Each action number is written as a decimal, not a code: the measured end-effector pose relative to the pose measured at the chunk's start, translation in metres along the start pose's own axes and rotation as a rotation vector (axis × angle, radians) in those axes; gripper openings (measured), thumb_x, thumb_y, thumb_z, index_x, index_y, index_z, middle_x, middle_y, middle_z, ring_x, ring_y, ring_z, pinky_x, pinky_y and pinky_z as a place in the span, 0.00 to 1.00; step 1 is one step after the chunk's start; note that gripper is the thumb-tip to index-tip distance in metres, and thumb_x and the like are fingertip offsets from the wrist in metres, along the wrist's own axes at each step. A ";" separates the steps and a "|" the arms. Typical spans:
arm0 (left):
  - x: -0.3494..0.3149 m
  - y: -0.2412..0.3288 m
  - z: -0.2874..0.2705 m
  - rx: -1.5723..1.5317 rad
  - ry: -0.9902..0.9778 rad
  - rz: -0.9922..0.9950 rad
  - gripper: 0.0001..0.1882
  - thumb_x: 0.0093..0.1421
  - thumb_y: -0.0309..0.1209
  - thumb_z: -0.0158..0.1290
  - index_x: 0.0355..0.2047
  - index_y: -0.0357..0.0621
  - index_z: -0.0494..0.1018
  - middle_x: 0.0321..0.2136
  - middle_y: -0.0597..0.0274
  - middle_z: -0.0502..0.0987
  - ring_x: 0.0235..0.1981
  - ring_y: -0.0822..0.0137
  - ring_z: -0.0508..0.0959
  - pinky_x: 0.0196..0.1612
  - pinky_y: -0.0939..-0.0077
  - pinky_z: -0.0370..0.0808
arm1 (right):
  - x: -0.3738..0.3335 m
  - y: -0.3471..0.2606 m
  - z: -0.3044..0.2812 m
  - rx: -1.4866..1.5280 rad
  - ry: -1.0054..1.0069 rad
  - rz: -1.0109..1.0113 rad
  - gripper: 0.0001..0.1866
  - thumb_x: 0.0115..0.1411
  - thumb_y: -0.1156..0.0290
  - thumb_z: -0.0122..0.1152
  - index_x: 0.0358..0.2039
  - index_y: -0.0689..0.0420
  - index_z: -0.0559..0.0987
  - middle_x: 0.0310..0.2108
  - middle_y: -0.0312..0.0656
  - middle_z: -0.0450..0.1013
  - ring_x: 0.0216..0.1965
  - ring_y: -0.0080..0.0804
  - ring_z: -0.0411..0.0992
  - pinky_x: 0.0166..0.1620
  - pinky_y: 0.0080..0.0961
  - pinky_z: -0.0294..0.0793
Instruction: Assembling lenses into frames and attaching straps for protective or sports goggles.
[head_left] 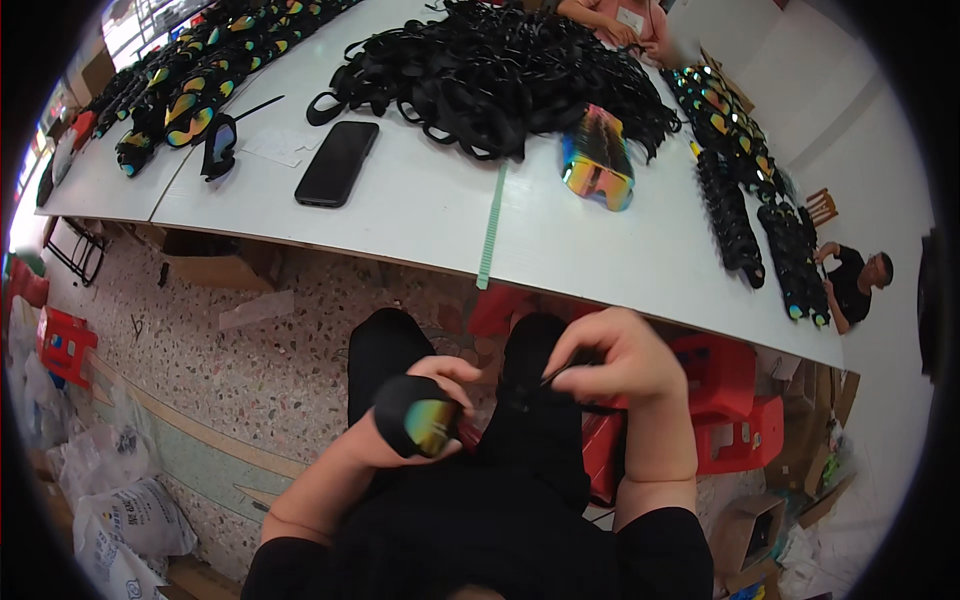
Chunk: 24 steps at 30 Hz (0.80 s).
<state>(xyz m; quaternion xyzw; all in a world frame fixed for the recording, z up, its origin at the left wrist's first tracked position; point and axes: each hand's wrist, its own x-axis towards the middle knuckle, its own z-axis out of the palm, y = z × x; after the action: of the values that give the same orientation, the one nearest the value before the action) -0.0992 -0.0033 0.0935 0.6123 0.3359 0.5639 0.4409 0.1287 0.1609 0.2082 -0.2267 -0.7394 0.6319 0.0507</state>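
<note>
Over my lap, my left hand (448,378) is closed round a pair of sport sunglasses (431,424) with a black frame and a mirrored yellow-green lens. Part of the frame is hidden by the fingers. To the right, my right hand (630,362) is raised with thumb and forefinger pinched on a thin black strip (549,379). Its far end blends into my dark trousers, so I cannot tell what it belongs to. The two hands are apart, both on the near side of the table edge.
On the white table (400,235) lie a heap of black frames (480,80), a phone (337,165), a stack of mirrored lenses (600,165) and rows of sunglasses (190,90). Red stools (740,435) stand below. Another person's hands (625,30) are across the table.
</note>
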 end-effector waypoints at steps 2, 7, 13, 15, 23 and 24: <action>0.003 -0.008 0.024 -0.254 -0.217 -0.221 0.21 0.48 0.23 0.66 0.43 0.39 0.74 0.53 0.54 0.70 0.51 0.66 0.74 0.54 0.70 0.72 | -0.004 0.034 0.015 -0.061 -0.090 0.093 0.06 0.54 0.75 0.68 0.33 0.61 0.83 0.23 0.33 0.76 0.21 0.13 0.71 0.22 0.09 0.64; 0.003 -0.033 0.072 -0.480 -0.152 -0.553 0.23 0.52 0.18 0.62 0.49 0.40 0.70 0.42 0.59 0.77 0.43 0.69 0.78 0.49 0.72 0.76 | -0.013 0.100 0.036 0.279 0.145 0.319 0.15 0.56 0.72 0.68 0.44 0.61 0.80 0.25 0.31 0.75 0.22 0.10 0.68 0.24 0.10 0.64; 0.005 -0.057 0.090 -0.561 0.196 -0.535 0.16 0.56 0.18 0.60 0.45 0.37 0.74 0.41 0.61 0.78 0.43 0.69 0.79 0.49 0.74 0.76 | -0.051 0.199 0.109 0.010 0.826 -0.152 0.15 0.59 0.75 0.65 0.47 0.63 0.79 0.31 0.35 0.77 0.30 0.16 0.72 0.33 0.15 0.72; 0.013 -0.060 0.095 -0.595 0.220 -0.510 0.16 0.56 0.17 0.59 0.45 0.37 0.74 0.42 0.61 0.78 0.44 0.69 0.79 0.49 0.74 0.75 | -0.055 0.206 0.116 -0.067 0.904 -0.160 0.15 0.60 0.76 0.64 0.47 0.63 0.79 0.32 0.38 0.77 0.30 0.18 0.73 0.33 0.16 0.72; 0.032 -0.076 0.113 -0.624 0.325 -0.712 0.18 0.56 0.23 0.62 0.48 0.39 0.74 0.42 0.62 0.78 0.44 0.68 0.79 0.50 0.74 0.74 | -0.068 0.180 0.089 -0.180 1.287 -0.278 0.13 0.65 0.78 0.54 0.50 0.64 0.78 0.25 0.35 0.69 0.18 0.17 0.62 0.23 0.15 0.63; 0.031 -0.078 0.116 -0.620 0.331 -0.725 0.18 0.56 0.23 0.62 0.48 0.39 0.74 0.42 0.62 0.78 0.44 0.68 0.79 0.50 0.74 0.74 | -0.067 0.178 0.095 -0.221 1.207 -0.324 0.14 0.63 0.80 0.56 0.50 0.64 0.78 0.23 0.36 0.68 0.18 0.19 0.63 0.23 0.16 0.63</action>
<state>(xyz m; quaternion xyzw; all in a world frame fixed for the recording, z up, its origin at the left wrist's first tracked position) 0.0259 0.0367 0.0370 0.1990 0.4091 0.5371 0.7103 0.2024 0.0650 0.0337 -0.4320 -0.6665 0.2970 0.5300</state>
